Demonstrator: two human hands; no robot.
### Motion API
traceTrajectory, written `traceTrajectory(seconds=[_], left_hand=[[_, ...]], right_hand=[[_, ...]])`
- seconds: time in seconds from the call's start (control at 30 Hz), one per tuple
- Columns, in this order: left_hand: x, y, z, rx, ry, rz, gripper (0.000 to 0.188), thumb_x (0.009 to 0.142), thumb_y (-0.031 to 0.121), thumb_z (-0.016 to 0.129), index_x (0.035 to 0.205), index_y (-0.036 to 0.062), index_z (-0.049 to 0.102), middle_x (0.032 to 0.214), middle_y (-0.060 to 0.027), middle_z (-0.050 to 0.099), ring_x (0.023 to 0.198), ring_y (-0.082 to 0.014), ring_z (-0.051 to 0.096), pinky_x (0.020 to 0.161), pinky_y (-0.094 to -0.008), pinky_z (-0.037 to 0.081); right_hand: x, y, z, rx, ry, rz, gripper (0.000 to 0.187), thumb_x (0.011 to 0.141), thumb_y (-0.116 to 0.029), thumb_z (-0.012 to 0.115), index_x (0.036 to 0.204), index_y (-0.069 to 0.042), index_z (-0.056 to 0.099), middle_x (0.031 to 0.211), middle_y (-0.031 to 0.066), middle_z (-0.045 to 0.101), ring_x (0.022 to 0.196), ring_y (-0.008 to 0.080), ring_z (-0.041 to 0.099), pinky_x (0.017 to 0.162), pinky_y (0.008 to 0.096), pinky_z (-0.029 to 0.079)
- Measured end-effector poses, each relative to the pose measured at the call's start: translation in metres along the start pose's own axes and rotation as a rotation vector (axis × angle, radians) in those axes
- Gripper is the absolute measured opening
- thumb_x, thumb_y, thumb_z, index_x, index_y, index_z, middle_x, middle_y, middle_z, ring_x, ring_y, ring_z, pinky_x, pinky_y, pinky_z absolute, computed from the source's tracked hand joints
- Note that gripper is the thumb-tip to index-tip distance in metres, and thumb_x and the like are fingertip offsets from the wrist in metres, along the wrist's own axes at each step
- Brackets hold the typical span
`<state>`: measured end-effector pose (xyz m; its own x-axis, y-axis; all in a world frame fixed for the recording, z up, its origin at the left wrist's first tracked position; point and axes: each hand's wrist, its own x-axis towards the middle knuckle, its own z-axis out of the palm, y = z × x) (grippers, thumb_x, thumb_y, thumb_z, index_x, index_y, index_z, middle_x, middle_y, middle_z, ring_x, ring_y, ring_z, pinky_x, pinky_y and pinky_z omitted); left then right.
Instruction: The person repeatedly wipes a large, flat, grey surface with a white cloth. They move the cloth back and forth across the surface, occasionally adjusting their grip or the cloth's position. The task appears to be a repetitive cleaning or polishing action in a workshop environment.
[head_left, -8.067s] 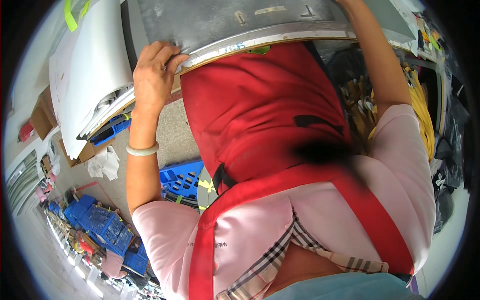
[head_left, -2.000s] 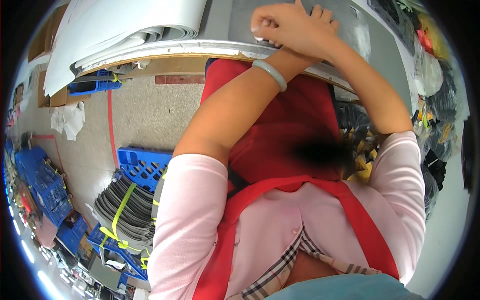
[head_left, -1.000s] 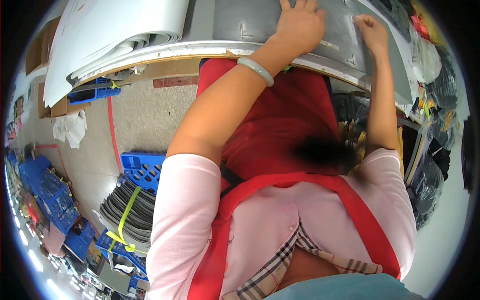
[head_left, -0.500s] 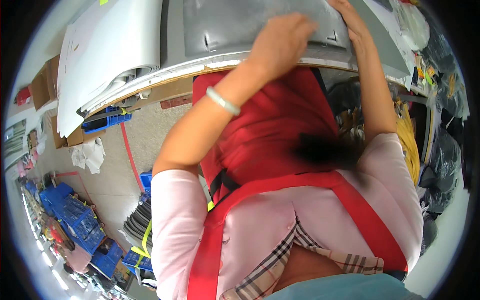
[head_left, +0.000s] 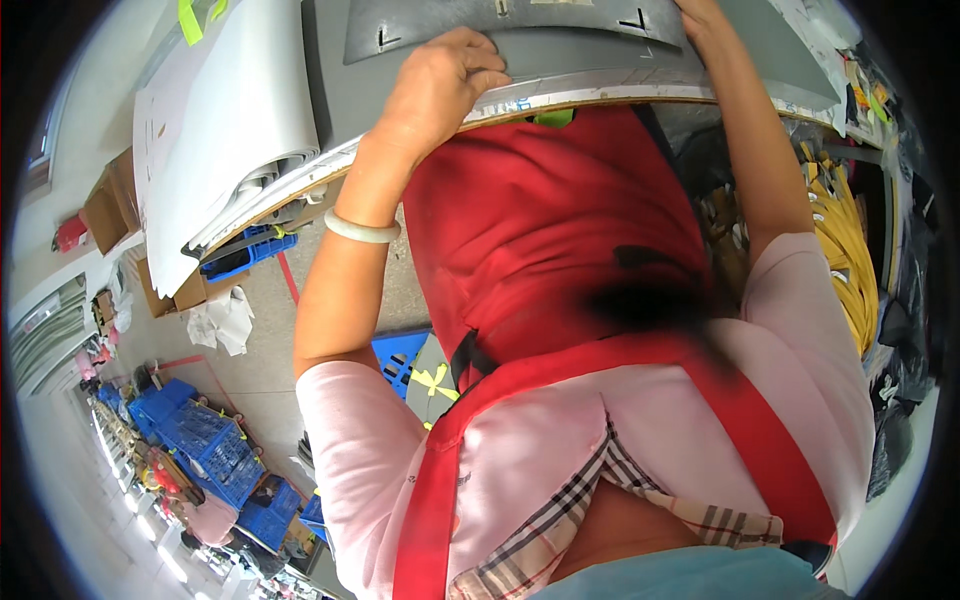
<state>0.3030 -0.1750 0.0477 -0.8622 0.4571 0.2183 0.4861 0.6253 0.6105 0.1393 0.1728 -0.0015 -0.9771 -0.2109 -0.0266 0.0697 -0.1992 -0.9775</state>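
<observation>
Our left hand [head_left: 438, 92] curls, fingers partly bent, over the grey sheet [head_left: 585, 58], its hold unclear; our right hand [head_left: 702, 20], cropped at one o'clock, we cannot read. The dark plate [head_left: 585, 20] lies at twelve o'clock; we'd best keep it flat.

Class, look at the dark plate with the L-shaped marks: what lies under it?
A grey sheet shows along the near edge of the dark plate, seemingly running on beneath it. A small pale mark is visible on that strip. Whatever lies directly underneath is covered.
</observation>
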Motion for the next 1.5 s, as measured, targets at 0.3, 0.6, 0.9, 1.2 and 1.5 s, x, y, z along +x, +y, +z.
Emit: traceTrajectory(seconds=[0.3,0.6,0.9,1.2,1.5], left_hand=[[0.0,-0.007,-0.008,-0.059,-0.034,-0.004,0.016,0.089,0.007,0.076,0.102,-0.0034,0.075,0.106,-0.0104,0.071,0.086,-0.0231,0.07,0.08,-0.0322,0.057],[0.005,-0.004,-0.005,0.042,-0.049,0.01,0.019,0.088,0.009,0.078,0.101,-0.0042,0.075,0.105,-0.0093,0.069,0.083,-0.0223,0.07,0.076,-0.0317,0.057],[0.002,0.0,-0.005,0.118,-0.044,0.049,0.022,0.088,0.014,0.079,0.101,-0.0035,0.075,0.107,-0.0112,0.069,0.085,-0.028,0.071,0.079,-0.0338,0.058],[-0.002,0.007,-0.007,0.253,-0.026,0.149,0.022,0.089,0.018,0.077,0.098,-0.0018,0.076,0.106,-0.012,0.071,0.087,-0.0341,0.071,0.08,-0.0386,0.058],[-0.003,0.007,-0.005,0.262,-0.025,0.137,0.019,0.09,0.018,0.074,0.096,-0.0006,0.077,0.106,-0.0107,0.072,0.088,-0.0335,0.071,0.08,-0.0392,0.058]], right_hand=[[-0.007,-0.005,0.006,-0.001,0.009,0.007,0.015,0.098,-0.018,0.071,0.107,-0.008,0.065,0.094,0.0013,0.069,0.082,0.0113,0.066,0.076,0.0272,0.056],[-0.012,-0.007,0.01,-0.025,0.017,0.004,0.016,0.098,-0.019,0.072,0.107,-0.009,0.063,0.095,0.002,0.068,0.082,0.0112,0.065,0.075,0.0263,0.055],[-0.01,-0.006,0.009,-0.028,0.018,-0.007,0.014,0.098,-0.017,0.072,0.105,-0.009,0.063,0.092,0.0009,0.067,0.081,0.0105,0.065,0.073,0.0255,0.055],[-0.014,-0.009,0.013,-0.055,0.034,-0.004,0.013,0.098,-0.016,0.072,0.105,-0.009,0.063,0.091,0.0006,0.066,0.079,0.0102,0.064,0.072,0.0248,0.055],[-0.015,-0.009,0.015,-0.103,0.046,-0.01,0.014,0.098,-0.017,0.072,0.104,-0.009,0.063,0.091,0.0008,0.067,0.079,0.0099,0.064,0.071,0.0246,0.054]])
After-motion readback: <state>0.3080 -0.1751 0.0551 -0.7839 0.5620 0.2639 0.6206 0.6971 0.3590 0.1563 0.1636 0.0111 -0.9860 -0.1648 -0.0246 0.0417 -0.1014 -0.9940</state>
